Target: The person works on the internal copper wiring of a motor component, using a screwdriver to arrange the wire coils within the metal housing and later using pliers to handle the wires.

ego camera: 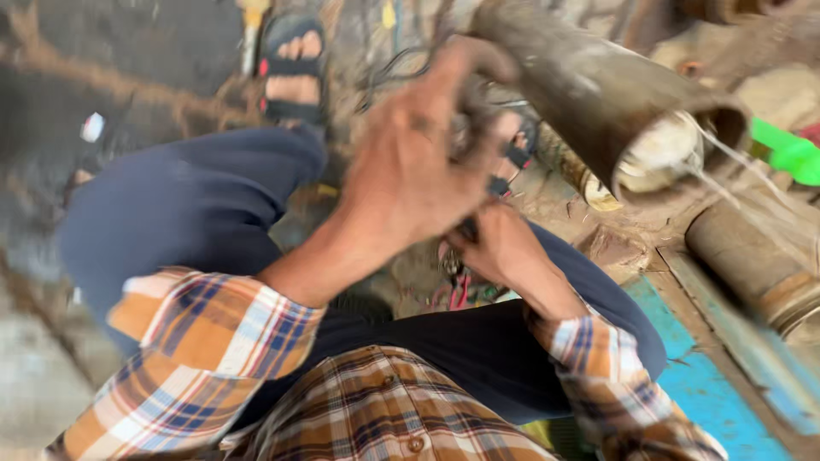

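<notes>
A small dark tangled part (465, 128), too blurred to identify, sits at the scene's centre just left of a large rusty metal cylinder (598, 85) that slants from far centre to the right. The left hand (410, 162) is raised, its grip closed around that dark part. Just below it, the right hand (495, 248) is curled over something hidden; whether its grip holds anything cannot be told. Both arms wear plaid sleeves (205, 341) above dark blue trousers (188, 205). A sandalled foot (292, 68) lies far left, a blue board (717, 384) near right.
</notes>
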